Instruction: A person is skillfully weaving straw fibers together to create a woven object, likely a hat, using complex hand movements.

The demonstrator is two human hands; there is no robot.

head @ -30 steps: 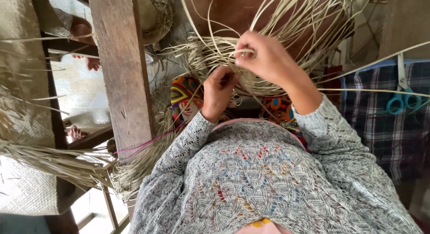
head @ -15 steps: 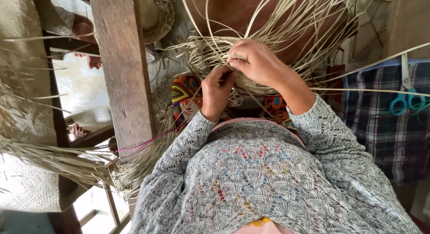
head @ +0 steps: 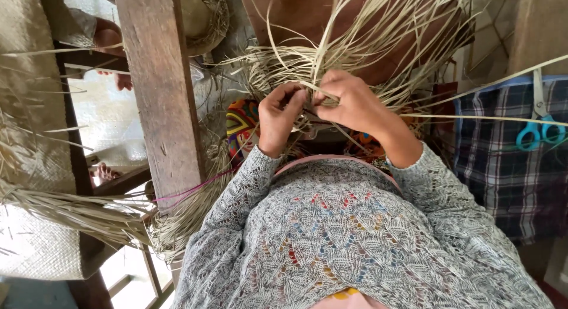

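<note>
A half-woven piece of pale straw (head: 284, 66) rests in my lap, with many loose strands fanning up and to the right. My left hand (head: 278, 117) pinches the woven edge with fingers curled on the strands. My right hand (head: 350, 102) sits right beside it, thumb and fingers closed on a flat straw strand. The two hands almost touch at the fingertips. Both grey knitted sleeves (head: 426, 185) reach up from the bottom of the view.
A thick wooden post (head: 160, 90) stands to the left. A bundle of dry straw (head: 77, 211) lies at lower left beside a woven mat (head: 29, 120). Blue-handled scissors (head: 535, 131) rest on a checked cloth (head: 515, 167) at right. Another person's foot (head: 103, 173) shows below the floor slats.
My right hand has come down and toward my body, from raised above the weave to level with my left hand. The left hand shifted slightly up to meet it.
</note>
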